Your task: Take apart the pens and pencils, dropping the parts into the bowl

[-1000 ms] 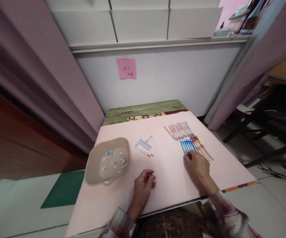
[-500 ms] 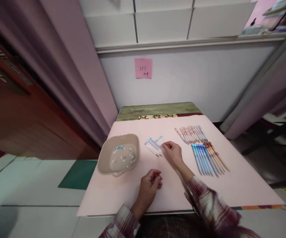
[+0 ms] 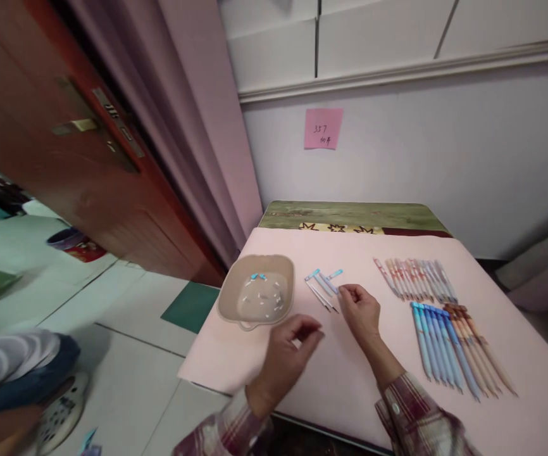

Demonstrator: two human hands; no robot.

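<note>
My right hand is closed in a pinch at the lower end of a pale blue pen barrel lying on the table. Beside it are a bright blue clip piece, another pale pen piece with a blue clip, and thin white refills with dark tips. My left hand hovers nearer to me, fingers curved and apart from the thumb, with nothing visible in it. Left of these, a beige basin holds small white bits and blue pieces.
On the right lie rows of assembled blue pens, brown pens and slim patterned pens. The pink table cover ends short of the green back edge. A person's leg and shoe show at lower left, near a wooden door.
The view has swung left, so everything sits further right. My left hand has lifted and its fingers have spread. My right hand keeps its place at the barrel's end.
</note>
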